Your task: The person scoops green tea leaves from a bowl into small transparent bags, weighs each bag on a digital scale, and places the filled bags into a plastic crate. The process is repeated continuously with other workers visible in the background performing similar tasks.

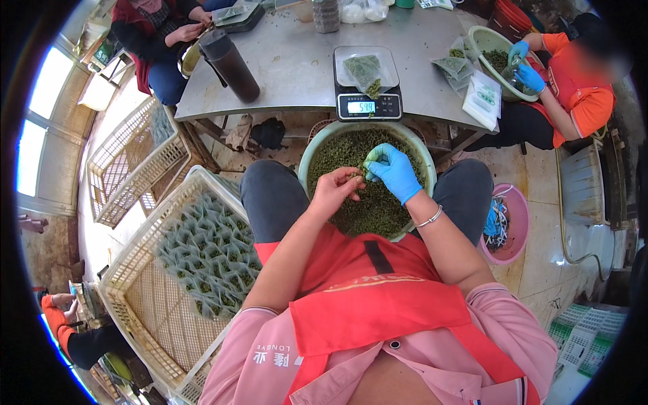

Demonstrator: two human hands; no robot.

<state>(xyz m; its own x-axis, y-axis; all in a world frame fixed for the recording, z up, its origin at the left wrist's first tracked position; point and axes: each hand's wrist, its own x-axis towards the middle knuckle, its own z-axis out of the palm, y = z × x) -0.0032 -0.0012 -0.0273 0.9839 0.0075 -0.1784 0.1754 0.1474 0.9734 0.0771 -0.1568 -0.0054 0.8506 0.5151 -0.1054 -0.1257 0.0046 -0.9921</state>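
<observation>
My bare left hand (338,188) and my blue-gloved right hand (394,171) meet above a pale green plastic basin (429,172). Between my legs, the basin holds a mass of small green peppercorn-like berries (377,215). Fingertips of both hands pinch a small green sprig (363,172), partly hidden by the fingers. Beyond the basin, a digital scale (368,107) with a lit display stands at the table's edge. On its pan lies a clear plastic bag (362,70) of the green berries, some showing at its mouth.
The metal table (293,66) carries a dark flask (230,66) and a stack of plastic bags (482,101). Left of me, a cream plastic crate (147,288) holds many filled bags (210,253). A pink basin (519,223) stands right. Co-workers sit at both table ends.
</observation>
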